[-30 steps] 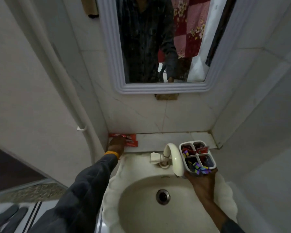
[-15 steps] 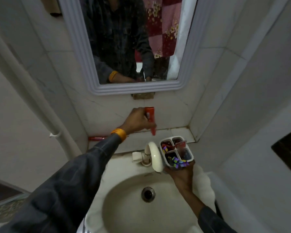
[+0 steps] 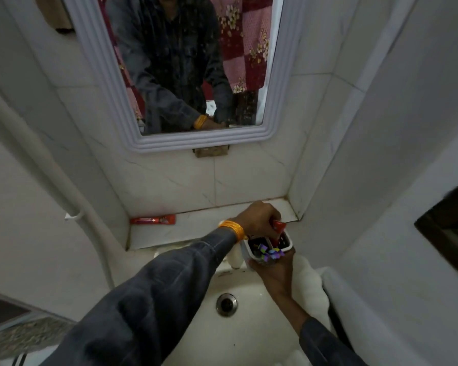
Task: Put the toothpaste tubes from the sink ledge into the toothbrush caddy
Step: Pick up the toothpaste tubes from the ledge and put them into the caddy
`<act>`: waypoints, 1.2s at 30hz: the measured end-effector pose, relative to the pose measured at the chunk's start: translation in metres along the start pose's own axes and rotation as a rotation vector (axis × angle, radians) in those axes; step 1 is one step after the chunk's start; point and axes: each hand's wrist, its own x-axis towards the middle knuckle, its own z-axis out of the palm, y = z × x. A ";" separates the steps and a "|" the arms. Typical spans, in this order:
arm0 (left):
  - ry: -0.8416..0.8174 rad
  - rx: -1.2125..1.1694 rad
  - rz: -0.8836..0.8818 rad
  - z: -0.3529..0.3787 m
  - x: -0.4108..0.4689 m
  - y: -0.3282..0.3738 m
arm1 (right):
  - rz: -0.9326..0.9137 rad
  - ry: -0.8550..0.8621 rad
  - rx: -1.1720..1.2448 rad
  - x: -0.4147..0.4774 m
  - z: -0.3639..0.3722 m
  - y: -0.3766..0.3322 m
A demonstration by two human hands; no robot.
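Now the left hand [image 3: 259, 217] is closing its grip around a glossy red toothpaste tube [image 3: 278, 225], holding it over the white plastic toothbrush caddy [image 3: 288, 243], which the right hand [image 3: 274, 273] is gripping from below; another flat red tube [image 3: 152, 220] is lying on the marble sink ledge [image 3: 196, 228].

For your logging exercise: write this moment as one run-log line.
left hand: lowering red tube into caddy | right hand: holds caddy | one tube on ledge
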 end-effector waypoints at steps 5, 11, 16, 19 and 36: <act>-0.012 -0.108 0.023 -0.015 -0.010 -0.012 | 0.008 -0.024 -0.010 -0.004 -0.005 -0.024; 0.402 -0.260 -0.432 -0.030 -0.059 -0.133 | -0.044 -0.033 0.076 -0.022 -0.008 -0.058; 0.234 0.092 -0.831 -0.004 -0.127 -0.242 | -0.132 -0.060 0.207 -0.029 -0.002 -0.071; 0.192 0.152 -0.811 0.005 -0.135 -0.260 | -0.111 -0.068 0.208 -0.024 0.000 -0.065; 0.358 -0.446 -0.210 -0.071 -0.053 -0.063 | -0.062 -0.123 0.128 -0.009 -0.008 -0.032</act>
